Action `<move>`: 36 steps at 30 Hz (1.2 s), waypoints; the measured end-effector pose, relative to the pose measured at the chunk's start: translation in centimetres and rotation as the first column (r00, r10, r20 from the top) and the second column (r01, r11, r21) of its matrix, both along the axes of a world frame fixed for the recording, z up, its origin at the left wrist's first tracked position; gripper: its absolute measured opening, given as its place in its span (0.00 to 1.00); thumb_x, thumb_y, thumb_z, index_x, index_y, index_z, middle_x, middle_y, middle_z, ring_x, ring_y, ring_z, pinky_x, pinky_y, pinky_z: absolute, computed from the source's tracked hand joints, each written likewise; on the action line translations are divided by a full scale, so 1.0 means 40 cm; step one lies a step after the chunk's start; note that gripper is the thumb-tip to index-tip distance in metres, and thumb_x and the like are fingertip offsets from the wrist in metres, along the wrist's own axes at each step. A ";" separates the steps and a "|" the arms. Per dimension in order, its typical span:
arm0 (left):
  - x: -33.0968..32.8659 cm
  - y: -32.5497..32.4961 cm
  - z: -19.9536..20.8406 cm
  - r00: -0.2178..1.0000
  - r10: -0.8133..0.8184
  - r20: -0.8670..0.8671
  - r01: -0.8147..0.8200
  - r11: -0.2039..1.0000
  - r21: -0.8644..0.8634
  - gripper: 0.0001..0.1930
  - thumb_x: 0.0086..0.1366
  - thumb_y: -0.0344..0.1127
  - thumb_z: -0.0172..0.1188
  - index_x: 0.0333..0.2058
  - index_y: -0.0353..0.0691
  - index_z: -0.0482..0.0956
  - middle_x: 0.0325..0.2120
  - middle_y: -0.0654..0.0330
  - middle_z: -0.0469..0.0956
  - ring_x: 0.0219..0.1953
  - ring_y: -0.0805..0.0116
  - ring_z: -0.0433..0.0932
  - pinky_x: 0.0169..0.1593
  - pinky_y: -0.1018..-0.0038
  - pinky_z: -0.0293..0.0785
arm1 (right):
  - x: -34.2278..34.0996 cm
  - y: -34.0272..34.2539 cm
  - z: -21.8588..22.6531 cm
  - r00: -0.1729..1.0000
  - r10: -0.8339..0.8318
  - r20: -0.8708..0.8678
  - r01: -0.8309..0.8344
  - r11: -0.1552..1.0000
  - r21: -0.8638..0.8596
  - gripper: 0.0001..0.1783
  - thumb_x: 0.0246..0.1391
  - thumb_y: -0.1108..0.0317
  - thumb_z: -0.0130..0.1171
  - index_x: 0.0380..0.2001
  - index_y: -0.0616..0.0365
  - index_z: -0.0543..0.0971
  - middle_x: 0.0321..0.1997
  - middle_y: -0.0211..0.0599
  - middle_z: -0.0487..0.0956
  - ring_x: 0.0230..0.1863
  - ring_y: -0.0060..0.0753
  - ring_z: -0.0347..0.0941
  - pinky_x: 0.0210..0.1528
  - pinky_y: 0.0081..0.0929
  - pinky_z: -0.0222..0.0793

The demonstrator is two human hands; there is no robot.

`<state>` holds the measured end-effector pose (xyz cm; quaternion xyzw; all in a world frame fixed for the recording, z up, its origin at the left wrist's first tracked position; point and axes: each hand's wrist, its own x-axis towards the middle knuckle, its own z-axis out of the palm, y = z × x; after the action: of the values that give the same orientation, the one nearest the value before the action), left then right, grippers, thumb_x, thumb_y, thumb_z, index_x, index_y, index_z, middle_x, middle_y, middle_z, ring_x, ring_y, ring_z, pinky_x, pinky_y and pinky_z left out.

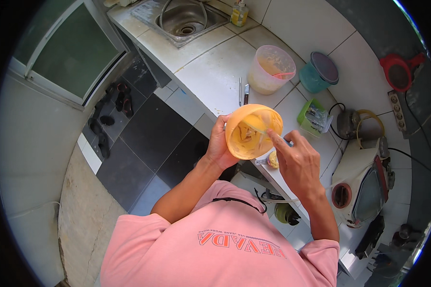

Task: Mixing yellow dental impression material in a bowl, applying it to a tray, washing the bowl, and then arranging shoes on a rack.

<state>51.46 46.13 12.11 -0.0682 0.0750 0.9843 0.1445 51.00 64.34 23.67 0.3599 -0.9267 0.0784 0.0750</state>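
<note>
My left hand (217, 149) grips a yellow-orange bowl (232, 128) by its outer side. The bowl is tilted so its inside faces me, and pale yellow, creamy smears coat its walls. My right hand (299, 160) is closed around a pale, slim utensil (258, 127) whose end reaches into the bowl; my fingers hide part of it, so its exact kind is unclear. Beneath the bowl, on the counter's near edge, lies a small yellow piece (273, 160). A brown-handled knife (246, 94) rests beyond the bowl, beside a slim metal tool (240, 91).
On the white tiled counter (215, 71) stand a pink translucent tub (268, 86) with a pink utensil, a teal lidded container (313, 79) and a green basket (303, 115). A white appliance (354, 179) sits at right, a sink (184, 21) far left. Footwear (124, 100) lies on the floor.
</note>
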 end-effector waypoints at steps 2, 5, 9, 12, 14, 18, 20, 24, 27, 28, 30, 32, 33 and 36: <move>-0.001 -0.008 0.009 0.999 -0.013 -0.032 0.013 1.000 -0.010 0.29 0.66 0.58 0.45 0.55 0.42 0.69 0.53 0.56 0.72 0.54 0.61 0.72 0.58 0.59 0.69 | -0.008 0.012 -0.005 0.998 0.003 0.057 -0.005 0.999 0.041 0.24 0.48 0.73 0.60 0.51 0.43 0.77 0.33 0.35 0.74 0.32 0.36 0.75 0.26 0.32 0.71; -0.006 -0.001 0.019 0.998 0.004 0.057 -0.001 0.998 -0.067 0.28 0.66 0.57 0.46 0.54 0.42 0.70 0.51 0.56 0.73 0.53 0.61 0.73 0.56 0.59 0.71 | -0.021 0.035 -0.024 0.993 0.034 0.112 -0.037 0.999 0.028 0.25 0.48 0.73 0.59 0.52 0.43 0.77 0.32 0.36 0.74 0.30 0.36 0.75 0.26 0.32 0.71; -0.022 0.012 0.029 0.996 0.039 0.086 -0.029 0.993 -0.117 0.23 0.65 0.53 0.48 0.49 0.43 0.73 0.47 0.56 0.76 0.50 0.61 0.76 0.54 0.59 0.73 | -0.010 0.046 -0.049 1.000 0.012 0.027 -0.011 1.000 -0.025 0.24 0.48 0.75 0.57 0.51 0.47 0.77 0.29 0.35 0.72 0.29 0.34 0.75 0.24 0.32 0.71; -0.036 0.020 0.028 0.991 0.107 0.081 -0.096 0.987 -0.131 0.18 0.66 0.48 0.47 0.45 0.43 0.73 0.44 0.58 0.77 0.47 0.62 0.77 0.52 0.61 0.75 | 0.013 0.057 -0.053 0.989 0.036 0.146 -0.040 0.999 0.023 0.21 0.48 0.74 0.57 0.49 0.52 0.76 0.28 0.34 0.72 0.28 0.33 0.75 0.24 0.31 0.70; -0.042 0.025 0.028 0.978 0.179 0.107 -0.151 0.963 -0.225 0.17 0.66 0.46 0.45 0.45 0.43 0.72 0.42 0.59 0.77 0.46 0.63 0.77 0.52 0.62 0.75 | 0.007 0.073 -0.050 1.000 0.006 0.026 -0.003 0.994 -0.113 0.18 0.50 0.74 0.57 0.47 0.53 0.76 0.28 0.34 0.71 0.27 0.32 0.75 0.23 0.31 0.70; -0.042 0.033 0.036 0.969 0.221 -0.112 -0.244 0.925 -0.290 0.18 0.67 0.45 0.40 0.45 0.40 0.72 0.43 0.58 0.76 0.47 0.64 0.76 0.52 0.63 0.74 | -0.059 0.098 -0.085 0.984 -0.178 -0.034 0.172 0.976 -0.130 0.14 0.54 0.71 0.55 0.45 0.55 0.77 0.24 0.38 0.75 0.24 0.41 0.75 0.24 0.36 0.70; -0.041 0.030 0.045 0.973 0.208 -0.103 -0.232 0.904 -0.360 0.21 0.66 0.46 0.38 0.47 0.38 0.72 0.46 0.55 0.75 0.48 0.62 0.76 0.54 0.62 0.73 | -0.062 0.080 -0.136 0.967 -0.144 0.213 0.201 0.938 -0.282 0.10 0.55 0.68 0.55 0.40 0.58 0.78 0.22 0.45 0.77 0.24 0.51 0.75 0.26 0.41 0.70; -0.021 0.029 0.034 0.956 0.258 -0.138 -0.288 0.916 -0.281 0.24 0.65 0.47 0.37 0.49 0.37 0.72 0.49 0.53 0.74 0.51 0.52 0.73 0.58 0.52 0.67 | 0.041 0.002 -0.263 0.727 0.151 0.670 0.410 0.688 -0.600 0.13 0.55 0.65 0.55 0.36 0.65 0.81 0.23 0.54 0.77 0.22 0.50 0.74 0.30 0.38 0.68; -0.015 0.022 0.002 0.937 0.290 -0.193 -0.342 0.869 -0.357 0.26 0.65 0.50 0.39 0.53 0.40 0.70 0.52 0.54 0.73 0.53 0.46 0.72 0.60 0.48 0.64 | 0.114 -0.062 -0.294 0.140 0.615 0.776 0.765 0.431 -0.479 0.17 0.63 0.60 0.52 0.40 0.64 0.80 0.16 0.22 0.66 0.16 0.12 0.58 0.18 0.18 0.55; -0.017 0.024 -0.013 0.943 0.233 -0.236 -0.302 0.898 -0.320 0.26 0.65 0.50 0.39 0.53 0.40 0.70 0.52 0.54 0.73 0.53 0.46 0.72 0.60 0.48 0.64 | 0.130 -0.054 -0.288 -0.023 0.724 0.690 0.823 0.406 -0.398 0.17 0.64 0.59 0.52 0.43 0.62 0.79 0.16 0.19 0.64 0.15 0.10 0.53 0.15 0.16 0.49; -0.020 0.025 -0.037 0.923 0.325 -0.207 -0.385 0.779 -0.494 0.28 0.65 0.54 0.41 0.55 0.41 0.68 0.53 0.55 0.71 0.54 0.46 0.70 0.61 0.51 0.64 | 0.138 -0.047 -0.263 -0.138 0.851 0.507 0.923 0.296 -0.246 0.16 0.64 0.60 0.53 0.43 0.61 0.79 0.15 0.19 0.63 0.15 0.10 0.52 0.13 0.15 0.46; -0.030 0.025 -0.049 0.927 0.339 -0.161 -0.374 0.805 -0.461 0.30 0.65 0.57 0.41 0.57 0.41 0.67 0.55 0.56 0.70 0.55 0.50 0.70 0.61 0.53 0.65 | 0.138 -0.013 -0.236 -0.114 0.883 0.455 0.947 0.235 -0.219 0.16 0.64 0.60 0.53 0.44 0.61 0.79 0.16 0.20 0.64 0.16 0.10 0.54 0.14 0.14 0.47; -0.035 0.025 -0.049 0.935 0.333 -0.123 -0.350 0.809 -0.473 0.30 0.65 0.57 0.45 0.58 0.43 0.66 0.56 0.56 0.70 0.58 0.52 0.68 0.63 0.52 0.62 | 0.137 0.004 -0.229 -0.070 0.936 0.346 0.967 0.150 -0.208 0.16 0.64 0.60 0.52 0.45 0.62 0.79 0.17 0.22 0.66 0.17 0.10 0.56 0.14 0.14 0.49; -0.036 0.053 -0.047 0.916 0.400 0.029 -0.350 0.833 -0.429 0.28 0.65 0.56 0.50 0.58 0.46 0.67 0.56 0.57 0.70 0.59 0.55 0.68 0.64 0.52 0.61 | 0.134 0.034 -0.251 0.397 0.633 0.665 0.847 0.027 -0.532 0.15 0.64 0.64 0.52 0.49 0.60 0.78 0.19 0.24 0.68 0.18 0.12 0.60 0.18 0.15 0.56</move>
<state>50.03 48.24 10.24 -0.1686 0.2589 0.9488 -0.0652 56.36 65.69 13.61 -0.0275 -0.4662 0.8600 -0.2057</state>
